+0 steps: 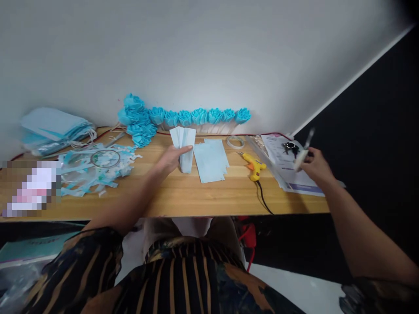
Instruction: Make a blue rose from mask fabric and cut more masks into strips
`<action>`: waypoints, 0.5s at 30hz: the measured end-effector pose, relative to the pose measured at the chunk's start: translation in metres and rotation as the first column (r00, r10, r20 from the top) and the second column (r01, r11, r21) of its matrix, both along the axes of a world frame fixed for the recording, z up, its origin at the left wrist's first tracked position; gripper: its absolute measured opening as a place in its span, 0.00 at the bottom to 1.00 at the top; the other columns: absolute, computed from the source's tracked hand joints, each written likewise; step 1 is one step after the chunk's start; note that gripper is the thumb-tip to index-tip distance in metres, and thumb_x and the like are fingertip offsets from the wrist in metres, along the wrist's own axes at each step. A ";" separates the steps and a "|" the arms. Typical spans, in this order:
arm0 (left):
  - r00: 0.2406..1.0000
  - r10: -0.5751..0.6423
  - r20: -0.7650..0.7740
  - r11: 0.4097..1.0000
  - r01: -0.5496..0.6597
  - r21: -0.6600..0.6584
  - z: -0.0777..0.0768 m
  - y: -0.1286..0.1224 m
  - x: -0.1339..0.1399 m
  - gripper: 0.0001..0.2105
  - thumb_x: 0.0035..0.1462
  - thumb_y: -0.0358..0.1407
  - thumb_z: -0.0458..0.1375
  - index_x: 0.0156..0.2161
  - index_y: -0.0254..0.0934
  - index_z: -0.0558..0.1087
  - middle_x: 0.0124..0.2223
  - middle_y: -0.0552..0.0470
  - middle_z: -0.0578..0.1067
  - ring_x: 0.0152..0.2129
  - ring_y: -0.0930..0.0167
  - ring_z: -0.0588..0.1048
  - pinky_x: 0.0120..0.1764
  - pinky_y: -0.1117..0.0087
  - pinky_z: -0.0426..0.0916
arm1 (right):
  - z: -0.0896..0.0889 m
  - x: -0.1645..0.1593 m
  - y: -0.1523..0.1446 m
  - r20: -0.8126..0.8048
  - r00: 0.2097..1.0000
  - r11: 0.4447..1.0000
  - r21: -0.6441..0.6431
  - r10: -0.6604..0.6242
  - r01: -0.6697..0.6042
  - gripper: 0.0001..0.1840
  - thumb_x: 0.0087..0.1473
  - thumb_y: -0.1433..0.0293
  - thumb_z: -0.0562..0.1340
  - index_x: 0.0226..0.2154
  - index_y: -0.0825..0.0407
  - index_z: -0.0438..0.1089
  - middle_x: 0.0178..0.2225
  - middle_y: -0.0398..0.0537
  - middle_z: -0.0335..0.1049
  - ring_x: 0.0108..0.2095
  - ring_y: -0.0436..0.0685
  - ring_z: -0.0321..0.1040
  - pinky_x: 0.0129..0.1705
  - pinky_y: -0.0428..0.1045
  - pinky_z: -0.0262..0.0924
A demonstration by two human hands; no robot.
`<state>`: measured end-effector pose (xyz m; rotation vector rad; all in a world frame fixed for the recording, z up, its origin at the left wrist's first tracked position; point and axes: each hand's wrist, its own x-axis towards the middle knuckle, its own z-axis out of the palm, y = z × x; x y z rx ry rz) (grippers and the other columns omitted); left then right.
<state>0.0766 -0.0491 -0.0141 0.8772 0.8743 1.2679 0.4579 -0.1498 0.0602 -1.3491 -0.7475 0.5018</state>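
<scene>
Folded pale-blue face-mask sheets (187, 155) are pinched in my left hand (170, 159), thumb on top, above the wooden table. Just right of them lies a flat stack of light-blue mask sheets (211, 162) with uneven edges. My right hand (316, 164) is raised over papers at the right and closed on what looks like white-handled scissors (301, 159). Their slim tip points up and is blurred. Between the hands rests a yellow glue gun (254, 167), its nozzle toward the upper left.
Blue fabric flowers (199, 116) on sticks line the wall. At left are piled masks (55, 126) and tangled scraps (98, 168) with a hoop on top. A tape roll (235, 142), keys (290, 147) and printed papers (278, 152) lie rightward. The glue gun's cord (263, 196) crosses the table's front edge.
</scene>
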 end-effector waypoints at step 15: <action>0.995 -0.019 -0.096 0.999 0.022 0.025 0.018 -0.007 -0.001 0.22 0.32 0.41 0.77 0.33 0.32 0.78 0.31 0.49 0.79 0.33 0.66 0.76 0.38 0.68 0.70 | -0.023 -0.145 0.062 -0.203 0.588 0.616 0.117 0.783 -0.779 0.34 0.41 0.43 0.72 0.45 0.45 0.68 0.38 0.46 0.80 0.41 0.58 0.79 0.43 0.53 0.74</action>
